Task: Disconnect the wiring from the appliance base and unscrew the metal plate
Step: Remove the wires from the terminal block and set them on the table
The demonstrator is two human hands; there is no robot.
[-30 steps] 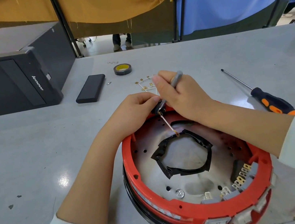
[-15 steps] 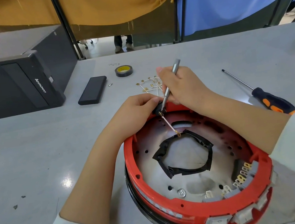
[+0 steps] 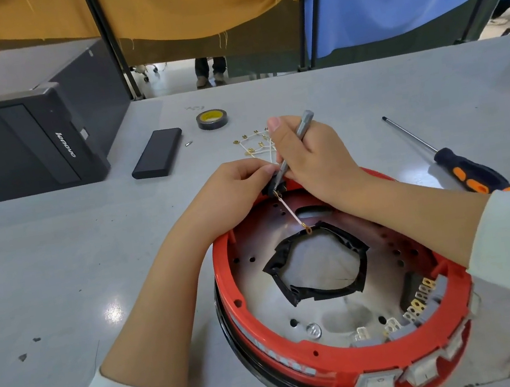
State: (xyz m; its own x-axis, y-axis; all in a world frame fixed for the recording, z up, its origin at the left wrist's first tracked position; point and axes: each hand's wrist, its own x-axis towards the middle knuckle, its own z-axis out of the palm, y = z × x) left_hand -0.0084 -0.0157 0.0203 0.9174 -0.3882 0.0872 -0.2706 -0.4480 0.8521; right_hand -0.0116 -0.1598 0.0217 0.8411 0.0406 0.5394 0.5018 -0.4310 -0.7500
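A round red appliance base (image 3: 229,298) lies upside down on the grey table, with a silver metal plate (image 3: 259,278) inside and a black-taped opening in the middle. My left hand (image 3: 230,190) pinches a small black connector (image 3: 274,187) at the far rim. A thin wire (image 3: 292,212) with a gold ring end runs from it over the plate. My right hand (image 3: 310,156) grips a slim grey screwdriver (image 3: 302,131), tip down at the connector. Several white switches sit along the near rim.
Loose white wires with gold terminals (image 3: 253,146) lie behind my hands. A black and orange screwdriver (image 3: 459,164) rests at the right. A tape roll (image 3: 212,119), a black flat box (image 3: 158,153), a small screw and a black computer case (image 3: 26,137) stand at the left back.
The grey screwdriver in my right hand has tilted more upright. Both hands stay at the connector on the far rim.
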